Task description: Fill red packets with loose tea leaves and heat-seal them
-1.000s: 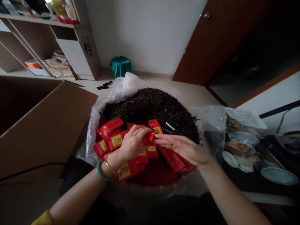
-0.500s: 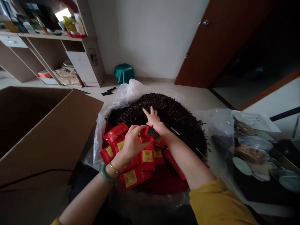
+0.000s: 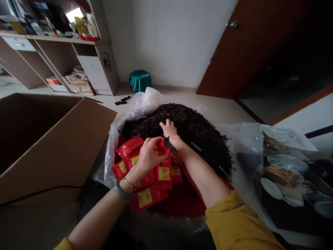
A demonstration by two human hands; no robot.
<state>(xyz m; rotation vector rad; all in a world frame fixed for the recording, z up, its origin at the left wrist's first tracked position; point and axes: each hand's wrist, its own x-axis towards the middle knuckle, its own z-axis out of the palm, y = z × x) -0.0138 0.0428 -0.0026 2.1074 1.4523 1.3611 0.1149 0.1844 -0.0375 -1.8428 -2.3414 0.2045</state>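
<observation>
My left hand point(image 3: 149, 155), with a green bangle and a gold bracelet on its wrist, grips a red packet point(image 3: 161, 147) between thumb and fingers. A dark patch shows at the packet's top; whether it is leaves or the packet's inside I cannot tell. Past it, my right hand point(image 3: 169, 129) reaches over a large heap of dark, dried, tea-like leaves point(image 3: 194, 121), its fingers apart and slightly bent down towards them. Several red packets with yellow labels point(image 3: 145, 198) lie in a pile below my left hand. Clear plastic sheeting point(image 3: 111, 146) surrounds the heap and the packets.
A big open cardboard box point(image 3: 75, 139) stands on the left. To the right, a low dark table point(image 3: 278, 211) bears bowls and a lidded tub. Behind are a desk point(image 3: 104, 69), a green cloth-covered bin point(image 3: 140, 80) and a brown door point(image 3: 221, 62).
My right hand's fingers have bent from outstretched to more curled over the leaves. My left hand keeps its hold on the red packet, and the view has shifted slightly.
</observation>
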